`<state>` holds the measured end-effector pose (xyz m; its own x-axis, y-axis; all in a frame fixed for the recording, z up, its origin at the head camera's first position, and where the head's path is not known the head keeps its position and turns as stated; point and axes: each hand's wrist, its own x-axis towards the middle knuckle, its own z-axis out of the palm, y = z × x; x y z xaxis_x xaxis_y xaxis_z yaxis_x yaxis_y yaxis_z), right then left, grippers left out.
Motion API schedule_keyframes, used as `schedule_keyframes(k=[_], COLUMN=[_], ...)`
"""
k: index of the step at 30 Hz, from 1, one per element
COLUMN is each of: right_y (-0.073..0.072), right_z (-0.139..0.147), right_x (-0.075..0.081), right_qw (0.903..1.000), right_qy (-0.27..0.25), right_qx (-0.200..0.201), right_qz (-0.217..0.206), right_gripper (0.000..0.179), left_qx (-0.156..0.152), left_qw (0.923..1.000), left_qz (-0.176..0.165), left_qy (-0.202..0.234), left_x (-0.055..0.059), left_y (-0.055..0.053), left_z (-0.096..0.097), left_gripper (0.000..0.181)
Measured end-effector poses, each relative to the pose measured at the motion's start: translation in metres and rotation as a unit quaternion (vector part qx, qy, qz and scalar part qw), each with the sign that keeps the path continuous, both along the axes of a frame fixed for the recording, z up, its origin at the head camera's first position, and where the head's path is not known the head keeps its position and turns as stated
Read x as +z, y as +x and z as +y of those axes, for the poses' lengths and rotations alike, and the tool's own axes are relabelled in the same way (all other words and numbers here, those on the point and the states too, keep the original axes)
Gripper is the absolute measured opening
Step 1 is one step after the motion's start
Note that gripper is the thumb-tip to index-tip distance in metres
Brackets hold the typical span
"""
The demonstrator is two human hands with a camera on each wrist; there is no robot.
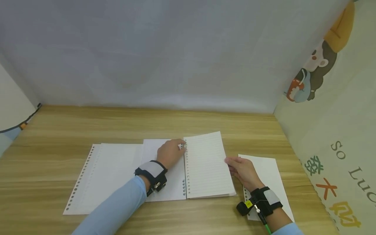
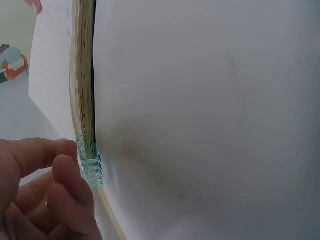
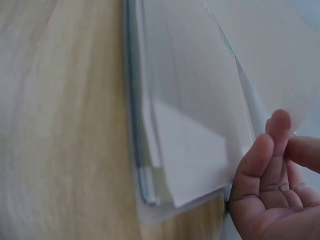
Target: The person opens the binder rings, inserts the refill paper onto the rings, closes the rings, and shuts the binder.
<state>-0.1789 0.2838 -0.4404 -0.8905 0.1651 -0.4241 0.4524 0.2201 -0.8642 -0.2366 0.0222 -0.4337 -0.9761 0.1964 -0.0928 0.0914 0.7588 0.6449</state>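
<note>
1. Ring notebook [image 1: 167,189] lies open between loose sheets [image 1: 114,176].
2. Right hand [image 1: 243,171] pinches lined sheet [image 1: 208,166] by outer edge; left hand [image 1: 170,153] at holed edge, pinching or pressing, can't tell.
3. Probably best: sheet level, hole by hole, no tugging.
4. Left wrist shows teal rings [image 2: 92,172] close; right wrist, layered pages [image 3: 192,150] underneath.

I record both arms extended from the near side. My left arm [image 1: 117,205], in a light blue sleeve, slants far and to the right; my left hand [image 1: 170,152] is back up, fingers [image 2: 72,210] bent. My right arm [image 1: 288,229] angles far and left; my right hand [image 1: 244,171], set nearer, has thumb [image 3: 306,152] and fingertips pinched together.
</note>
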Motion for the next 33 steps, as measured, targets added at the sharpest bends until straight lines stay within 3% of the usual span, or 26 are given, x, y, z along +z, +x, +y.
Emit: schedule_keyframes(k=[15, 23, 33], right_y=[0.002, 0.001, 0.004], right_z=[0.000, 0.000, -0.001], right_x=[0.002, 0.004, 0.005], right_qw=[0.9999, 1.0000, 0.9997], right_qy=[0.010, -0.003, 0.020], right_qx=[-0.002, 0.007, 0.009], right_qz=[-0.005, -0.001, 0.000], right_gripper=[0.042, 0.045, 0.039], left_qx=[-0.018, -0.030, -0.036], left_qw=[0.9994, 0.9988, 0.9990], left_qz=[-0.006, -0.011, -0.006], left_qy=[-0.028, -0.036, -0.026], left_x=[-0.010, -0.011, -0.009], left_y=[-0.003, -0.004, -0.002], left_z=[0.004, 0.002, 0.001], left_gripper=[0.042, 0.042, 0.038])
